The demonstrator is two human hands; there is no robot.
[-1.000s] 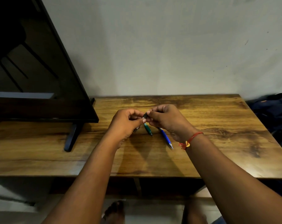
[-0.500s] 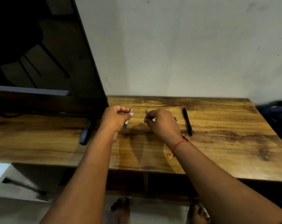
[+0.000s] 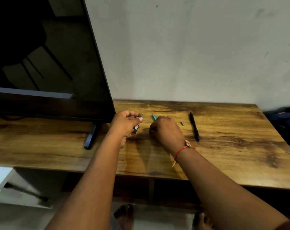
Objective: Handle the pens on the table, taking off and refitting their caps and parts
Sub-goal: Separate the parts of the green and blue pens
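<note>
black pen (image 3: 194, 126), teal pen (image 3: 153, 117), brown wood-grain table (image 3: 232, 146), red wrist thread (image 3: 180, 151).

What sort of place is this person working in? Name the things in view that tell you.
Probably a room in a home: a wooden table against a plain wall, a flat-screen television standing on it, and the person's bare feet on the floor.

I see the left hand (image 3: 126, 124) raised, fingers curled, thumb and forefinger pinched shut. Right hand (image 3: 167, 131) is palm-down just beside it, fingers bent under. Both forearms reach far.
</note>
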